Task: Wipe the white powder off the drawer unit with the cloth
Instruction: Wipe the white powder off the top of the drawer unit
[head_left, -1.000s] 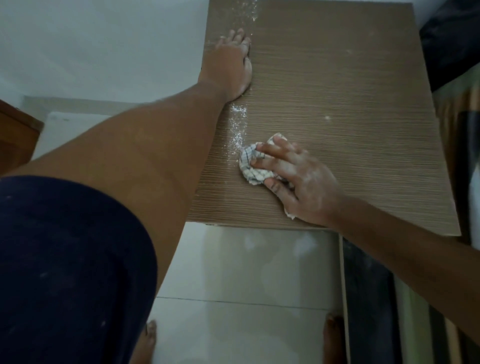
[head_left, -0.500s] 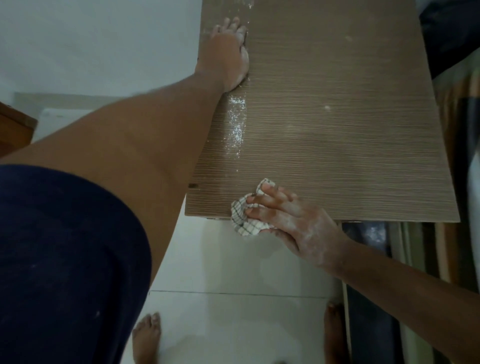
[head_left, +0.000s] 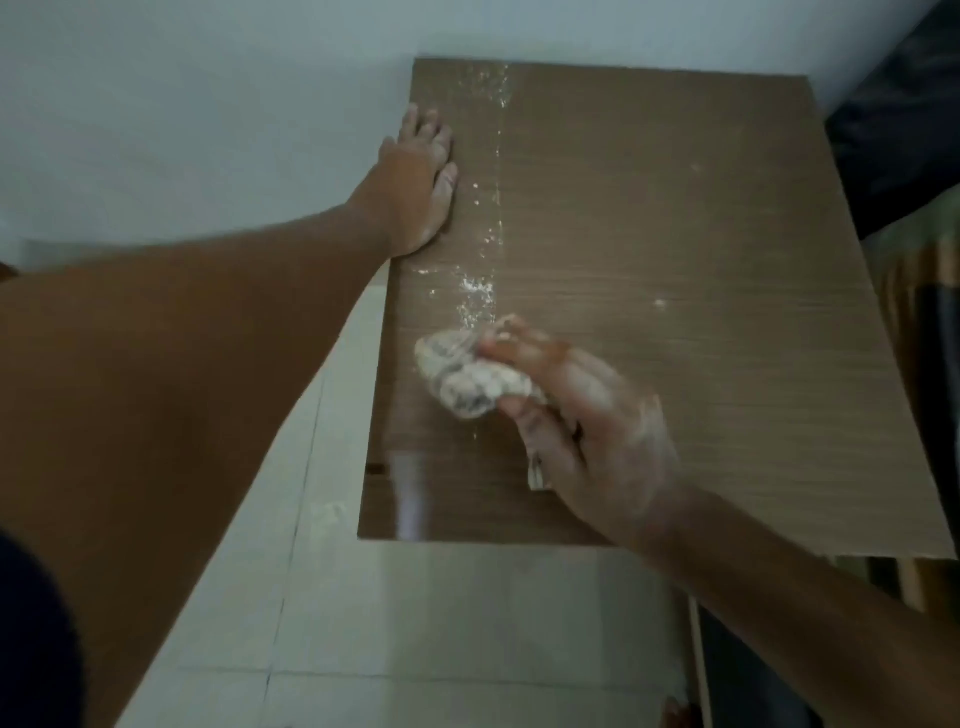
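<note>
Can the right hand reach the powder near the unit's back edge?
Probably yes: only powder lies on the drawer unit between the cloth and its back edge, and the left hand rests beside the streak.

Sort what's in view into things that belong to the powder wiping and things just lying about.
In the job:
brown wood-grain drawer unit top
white powder streak
crumpled pale cloth
right hand holding it
left hand flat on the top

Just there:
white tiled floor
pale wall
dark fabric at right
</note>
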